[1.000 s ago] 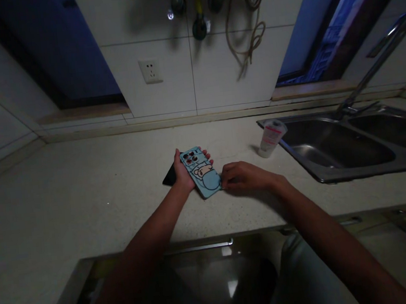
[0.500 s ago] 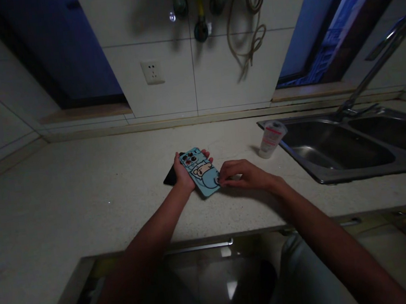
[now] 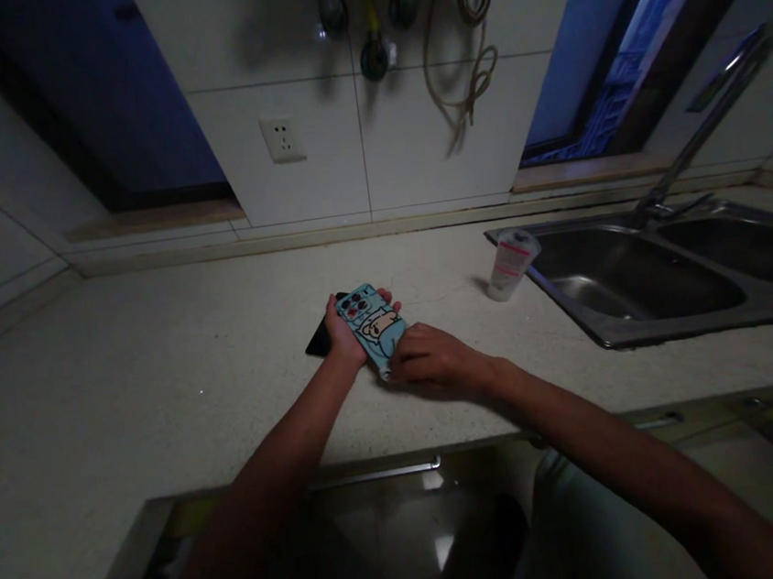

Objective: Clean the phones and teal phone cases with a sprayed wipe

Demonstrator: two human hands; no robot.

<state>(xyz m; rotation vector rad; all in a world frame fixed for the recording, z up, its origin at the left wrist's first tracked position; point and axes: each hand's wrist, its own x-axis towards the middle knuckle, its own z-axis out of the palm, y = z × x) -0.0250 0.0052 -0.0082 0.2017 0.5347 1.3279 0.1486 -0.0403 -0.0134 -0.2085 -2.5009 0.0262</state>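
Observation:
My left hand (image 3: 344,335) is closed round a light blue phone case (image 3: 365,315) with a cartoon figure and camera openings at its top. The case is tilted, back side up, above the counter; whether a phone sits inside I cannot tell. Beneath the left hand a flat black object (image 3: 319,340) lies on the counter, partly hidden. Curled fingers of my right hand (image 3: 428,359) press at the case's lower right corner. By those fingertips a small whitish thing (image 3: 385,374) shows at the case's bottom edge, too small to name.
A clear plastic cup (image 3: 509,263) with red print stands right of my hands, beside the steel double sink (image 3: 640,277) with its tap (image 3: 682,148). The pale counter (image 3: 160,368) runs along a tiled wall with a socket (image 3: 282,140), pipes and a hanging hose (image 3: 478,77).
My right hand has moved left and slightly down along the phone case, from its lower right side to its bottom edge. The left hand keeps its hold. The view has shifted a little.

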